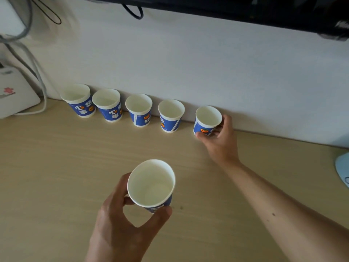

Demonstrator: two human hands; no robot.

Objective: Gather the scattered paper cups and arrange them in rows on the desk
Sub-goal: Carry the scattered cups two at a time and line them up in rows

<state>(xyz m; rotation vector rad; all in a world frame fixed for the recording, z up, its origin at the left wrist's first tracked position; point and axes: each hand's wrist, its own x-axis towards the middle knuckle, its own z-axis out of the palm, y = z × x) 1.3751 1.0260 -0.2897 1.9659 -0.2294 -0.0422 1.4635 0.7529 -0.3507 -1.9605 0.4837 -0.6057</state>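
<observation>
The paper cups look thin, light and empty. The rolled rim should be fairly stiff, but the wall would likely dent under a hard squeeze and a stray brush could topple one. The sound hold, I judge, is a gentle wrap around the printed side below the rim. Four standing cups (pixel 138 109) line the foot of the wall (pixel 188 63) on the counter (pixel 56 167), running from ten o'clock toward twelve. They are upright with mouths up, each apart from the next, and the two at the ten o'clock end are closest together. At one o'clock the end cup (pixel 207 118) extends that line. The right hand (pixel 221 140) holds it, fingers (pixel 224 120) curled round its far side and thumb pressed low on the near side. Whether its base already rests on the counter cannot be told. At six o'clock the left hand (pixel 128 220) holds the near cup (pixel 151 184), which seems raised off the counter and tipped a little. That hand's fingers (pixel 123 188) and thumb form a half-closed ring round its lower side. A white box (pixel 15 91) with cables (pixel 37 72) sits at nine o'clock, and a pale blue object (pixel 342 171) shows at three o'clock.
</observation>
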